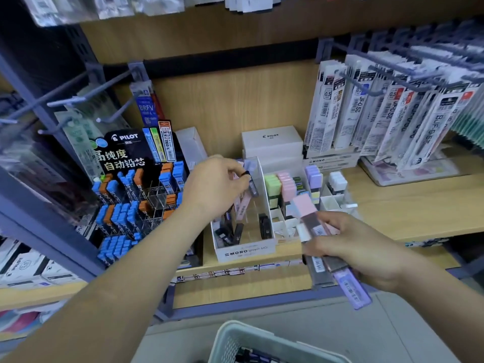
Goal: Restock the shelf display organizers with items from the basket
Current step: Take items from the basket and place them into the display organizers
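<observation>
Wooden shelf (392, 205): MONO graph MG organizer (245, 251), PILOT lead display (125, 153)

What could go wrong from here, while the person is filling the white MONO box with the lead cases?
First, the right hand grips a bundle of cases fanned out. The purple case sticks far out below the palm and might slip to the floor, missing the basket.
Second, the left hand pinches one dark case above the MONO box, where pink cases already lean. It could knock them or land in the wrong slot.
</observation>
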